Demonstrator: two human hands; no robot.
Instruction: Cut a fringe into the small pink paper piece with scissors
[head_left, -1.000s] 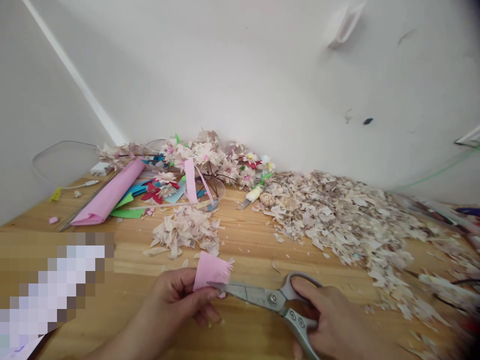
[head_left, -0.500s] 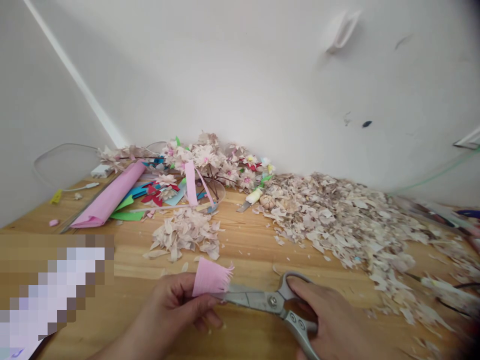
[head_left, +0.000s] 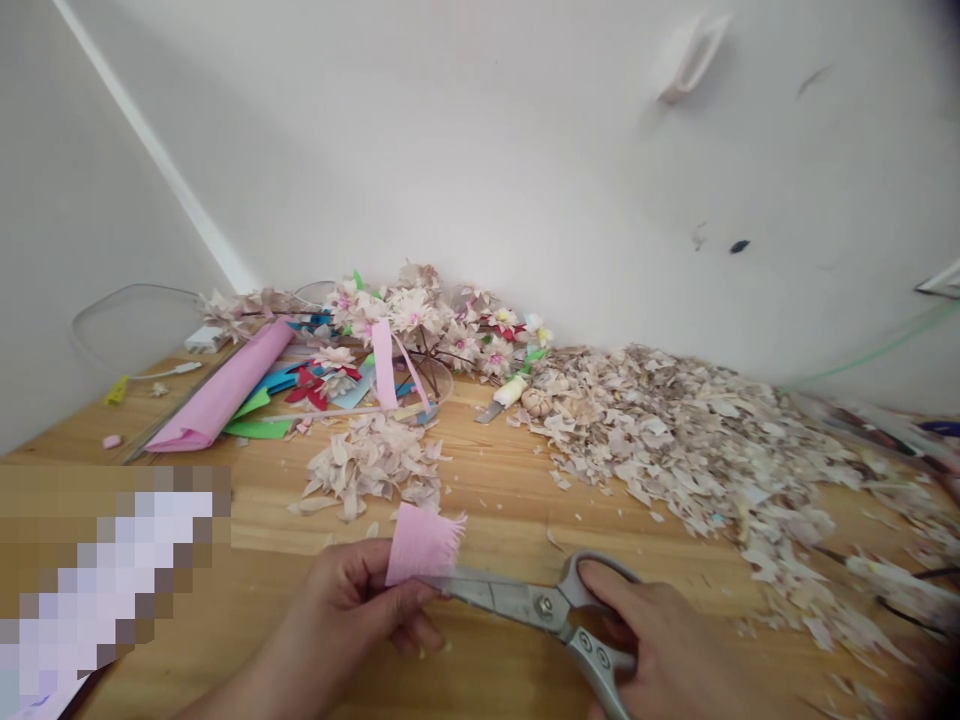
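Observation:
Between the thumb and fingers of my left hand (head_left: 375,600) is a piece of pink crepe paper (head_left: 421,545), held above the wooden table. Its right edge is cut into a fine fringe. My right hand (head_left: 652,640) grips the handles of grey metal scissors (head_left: 544,603). The blades point left and lie at the lower edge of the pink paper, close to my left thumb. Just beyond the paper is a small heap of pale dried petals (head_left: 375,460).
A folded pink paper roll (head_left: 225,385) lies at the left. Behind are dried-petal flowers (head_left: 412,315) and a knife (head_left: 501,400). A large petal pile (head_left: 675,430) spreads across the right. A pixelated patch (head_left: 112,590) covers the lower left.
The pink paper has tipped up slightly in my left hand, and the scissor blades look more closed along its lower edge. Both hands stay in nearly the same place.

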